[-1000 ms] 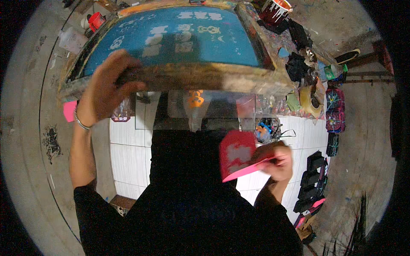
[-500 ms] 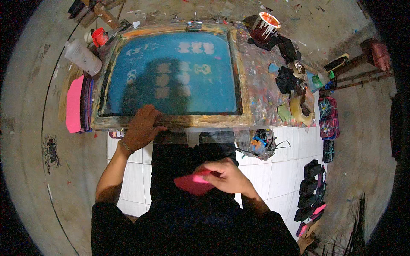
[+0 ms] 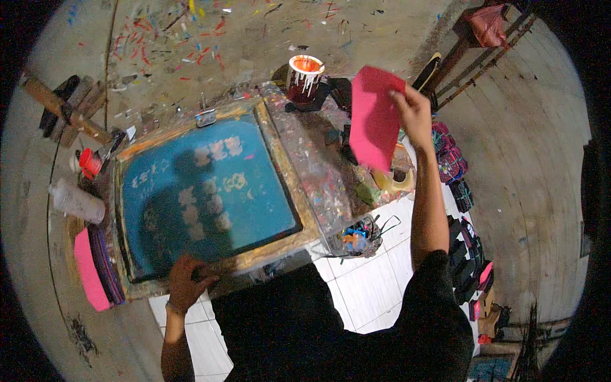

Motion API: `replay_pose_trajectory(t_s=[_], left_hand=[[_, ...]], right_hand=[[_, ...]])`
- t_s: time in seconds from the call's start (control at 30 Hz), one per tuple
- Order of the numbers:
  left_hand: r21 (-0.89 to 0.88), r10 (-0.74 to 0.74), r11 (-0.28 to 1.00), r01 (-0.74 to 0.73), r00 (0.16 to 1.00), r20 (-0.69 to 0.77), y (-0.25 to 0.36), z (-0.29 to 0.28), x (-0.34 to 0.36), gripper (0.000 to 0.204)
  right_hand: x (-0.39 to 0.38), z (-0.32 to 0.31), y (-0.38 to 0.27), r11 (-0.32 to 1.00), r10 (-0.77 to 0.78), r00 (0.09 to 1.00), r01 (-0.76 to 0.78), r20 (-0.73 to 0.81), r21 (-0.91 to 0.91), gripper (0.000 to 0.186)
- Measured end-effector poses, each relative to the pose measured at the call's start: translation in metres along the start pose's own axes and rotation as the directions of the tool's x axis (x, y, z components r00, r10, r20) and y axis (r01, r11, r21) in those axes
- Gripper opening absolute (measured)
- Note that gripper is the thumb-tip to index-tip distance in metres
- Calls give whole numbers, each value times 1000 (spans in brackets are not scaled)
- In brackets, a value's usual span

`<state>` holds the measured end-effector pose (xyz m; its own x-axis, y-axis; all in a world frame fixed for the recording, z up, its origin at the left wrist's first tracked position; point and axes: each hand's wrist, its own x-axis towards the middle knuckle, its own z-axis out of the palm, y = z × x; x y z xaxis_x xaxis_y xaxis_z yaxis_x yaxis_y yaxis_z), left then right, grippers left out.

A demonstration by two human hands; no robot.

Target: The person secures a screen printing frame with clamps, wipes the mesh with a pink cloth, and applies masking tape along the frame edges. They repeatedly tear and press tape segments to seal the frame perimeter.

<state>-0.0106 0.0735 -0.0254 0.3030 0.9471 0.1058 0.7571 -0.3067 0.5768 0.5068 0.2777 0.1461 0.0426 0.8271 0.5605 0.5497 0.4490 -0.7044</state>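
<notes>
My right hand (image 3: 416,118) is raised at the right, gripping a pink fabric piece (image 3: 372,121) by its right edge. The piece hangs flat above the cluttered side of the worktable (image 3: 305,146). At the near-left edge of the screen-printing frame (image 3: 273,247), my left hand (image 3: 188,281) rests with its thumb apart from the fingers; its fingertips are dark and partly shaded. The frame's blue mesh (image 3: 264,191) bears several pale animal-shaped designs, with a shadow across its middle. A metal hinge clamp (image 3: 205,118) sits at the frame's far side.
An ink-streaked pot (image 3: 304,83) of orange ink stands beyond the frame. To the left are a plastic bottle (image 3: 77,201), a red cup (image 3: 90,163) and a stack of pink and dark pieces (image 3: 91,270). Tape (image 3: 398,181) lies beneath the raised fabric. Dark bundles (image 3: 461,194) line the right-hand floor.
My right hand has lifted the pink fabric from near my lap up and out to the right, over the table. My left hand stays at the frame's near edge. The view has turned rightward.
</notes>
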Motion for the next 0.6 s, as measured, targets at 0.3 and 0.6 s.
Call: replay_pose_trajectory(t_s=[0.3,0.6], left_hand=[[-91,-159,985,149,981,-115,-24,26,-37,43],[-602,-333,788,129,912,-239,103,-52,0,57]], right_hand=[[44,89,18,964,-78,995,90,55,-248,28],[-106,200,-155,853,374,807,-493,456,171,17]])
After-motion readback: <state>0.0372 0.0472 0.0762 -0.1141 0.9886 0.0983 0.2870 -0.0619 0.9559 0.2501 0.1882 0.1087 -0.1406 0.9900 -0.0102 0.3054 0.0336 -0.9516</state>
